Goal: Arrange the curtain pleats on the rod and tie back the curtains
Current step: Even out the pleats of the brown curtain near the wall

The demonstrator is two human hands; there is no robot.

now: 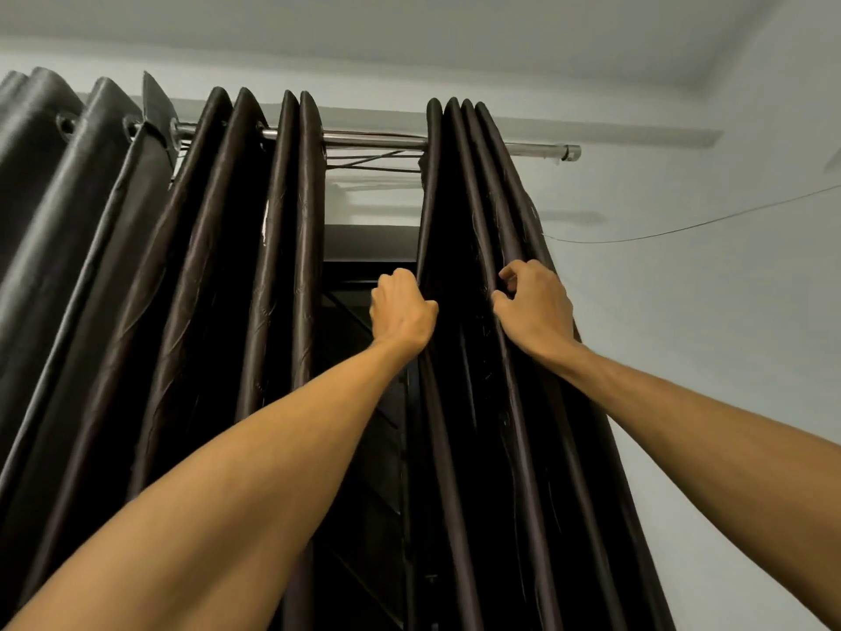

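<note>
A metal curtain rod (373, 141) runs across the top of the view, seen from below. A dark brown right curtain (473, 211) hangs from it in tight pleats near the rod's right end. My left hand (400, 309) grips this curtain's left edge in a fist. My right hand (534, 305) pinches a pleat on its right side. A second dark brown curtain (218, 248) hangs in looser pleats to the left, and a grey curtain (68, 211) hangs at the far left.
A dark window or door frame (364, 339) shows in the gap between the brown curtains. The rod's end cap (571, 152) sits against a pale wall. A thin wire (691, 227) sags across the wall on the right.
</note>
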